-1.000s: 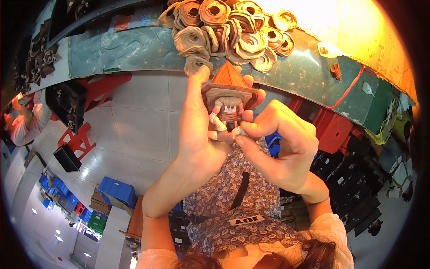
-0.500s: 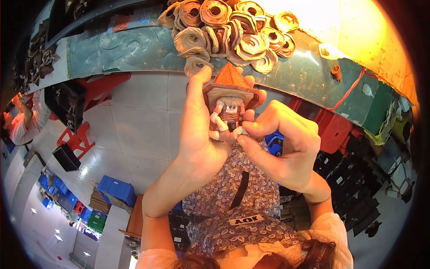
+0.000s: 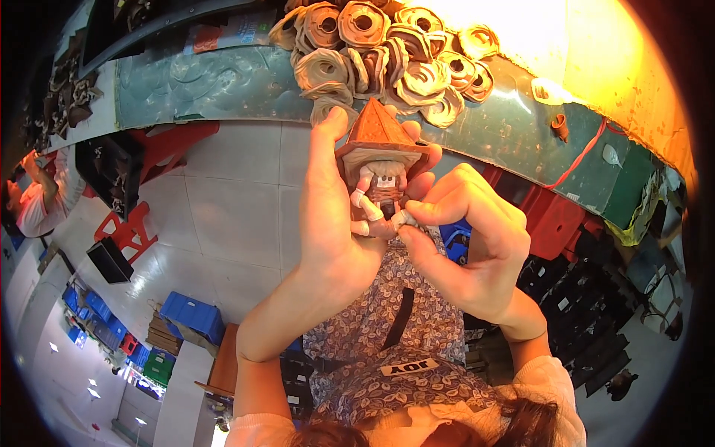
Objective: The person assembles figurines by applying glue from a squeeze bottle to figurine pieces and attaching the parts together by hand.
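Figurine: a small toy figure [image 3: 381, 167] with an orange pointed hat, held upright in front of the green workbench [image 3: 223, 86].
Left hand: the left hand [image 3: 331, 223] is wrapped round the figurine's side; its palm hides that flank.
Right hand: the right hand [image 3: 469, 242] pinches something pale at the figurine's base, too small to identify.
Behind figurine: a heap of tan coiled pieces [image 3: 380, 52] on the bench, cut off at the top edge.
Lamp glare: washes out the bench's right end.

Bright, blown-out glare upper right, sharp centre, dark fisheye-bent edges
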A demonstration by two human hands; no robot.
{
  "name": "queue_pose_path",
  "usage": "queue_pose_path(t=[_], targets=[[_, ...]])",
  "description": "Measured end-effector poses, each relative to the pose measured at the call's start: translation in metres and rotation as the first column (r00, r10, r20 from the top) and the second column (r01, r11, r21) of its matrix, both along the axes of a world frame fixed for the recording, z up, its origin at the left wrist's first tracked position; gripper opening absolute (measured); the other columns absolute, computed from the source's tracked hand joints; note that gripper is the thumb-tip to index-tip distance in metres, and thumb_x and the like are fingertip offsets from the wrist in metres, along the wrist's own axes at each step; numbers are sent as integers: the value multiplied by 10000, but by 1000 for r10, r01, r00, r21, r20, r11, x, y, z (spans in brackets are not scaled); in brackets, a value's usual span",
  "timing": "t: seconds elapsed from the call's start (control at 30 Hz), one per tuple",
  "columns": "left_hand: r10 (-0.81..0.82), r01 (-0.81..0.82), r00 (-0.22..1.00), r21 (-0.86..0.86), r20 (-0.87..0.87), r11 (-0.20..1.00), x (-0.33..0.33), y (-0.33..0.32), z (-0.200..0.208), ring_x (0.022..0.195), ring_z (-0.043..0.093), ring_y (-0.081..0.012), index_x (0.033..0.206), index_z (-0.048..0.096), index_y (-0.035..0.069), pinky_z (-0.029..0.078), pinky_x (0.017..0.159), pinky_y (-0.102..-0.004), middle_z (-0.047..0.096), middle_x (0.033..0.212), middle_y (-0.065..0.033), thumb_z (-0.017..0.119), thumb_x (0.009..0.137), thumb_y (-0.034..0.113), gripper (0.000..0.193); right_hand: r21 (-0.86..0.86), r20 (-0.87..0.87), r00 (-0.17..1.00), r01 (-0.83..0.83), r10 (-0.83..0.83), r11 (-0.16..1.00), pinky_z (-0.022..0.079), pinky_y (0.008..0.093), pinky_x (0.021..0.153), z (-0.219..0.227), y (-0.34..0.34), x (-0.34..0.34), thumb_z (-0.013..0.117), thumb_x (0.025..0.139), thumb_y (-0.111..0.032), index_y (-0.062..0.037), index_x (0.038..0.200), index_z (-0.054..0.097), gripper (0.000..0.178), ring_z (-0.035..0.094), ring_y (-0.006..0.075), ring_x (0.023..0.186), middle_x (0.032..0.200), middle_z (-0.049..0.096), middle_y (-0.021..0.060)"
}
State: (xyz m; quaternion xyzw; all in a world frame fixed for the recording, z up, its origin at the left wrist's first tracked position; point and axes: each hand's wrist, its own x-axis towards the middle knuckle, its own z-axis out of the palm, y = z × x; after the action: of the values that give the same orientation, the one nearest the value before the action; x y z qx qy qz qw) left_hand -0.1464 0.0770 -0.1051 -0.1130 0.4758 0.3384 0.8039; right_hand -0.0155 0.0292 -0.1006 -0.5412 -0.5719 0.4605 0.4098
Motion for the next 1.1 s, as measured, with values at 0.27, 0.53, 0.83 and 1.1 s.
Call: queue_pose_path(t=[0.27,0.53,0.83,1.1], targets=[[74,-74,996,-1,46,997,0,-2,-2,818,632,-212,991,593,44,522,660,-278,646,896,-111,437,900,483,475,43,68,996,-62,59,997,396,280,658,0,5,3,701,627,63,11,756,567,193,507,183,693,756,572,86],[70,-72,997,74,24,995,0,-4,-2,863,632,-221,997,589,40,531,670,-303,634,909,-75,435,908,460,456,-2,35,998,-44,44,999,452,340,713,3,6,3,686,598,63,-8,748,562,207,527,251,718,772,557,105],[96,-99,993,38,68,994,0,-4,-3,863,631,-222,996,592,40,530,682,-307,635,908,-82,431,907,462,460,-17,46,998,-35,36,999,454,330,704,6,5,1,685,598,79,-7,752,555,219,530,247,714,776,559,106],[80,-82,996,41,42,996,2,-4,-3,856,631,-220,997,596,41,523,647,-295,645,900,-108,427,904,468,468,-20,16,1000,-4,4,1000,447,312,677,3,1,1,686,601,79,8,774,568,221,540,248,724,791,560,118]])
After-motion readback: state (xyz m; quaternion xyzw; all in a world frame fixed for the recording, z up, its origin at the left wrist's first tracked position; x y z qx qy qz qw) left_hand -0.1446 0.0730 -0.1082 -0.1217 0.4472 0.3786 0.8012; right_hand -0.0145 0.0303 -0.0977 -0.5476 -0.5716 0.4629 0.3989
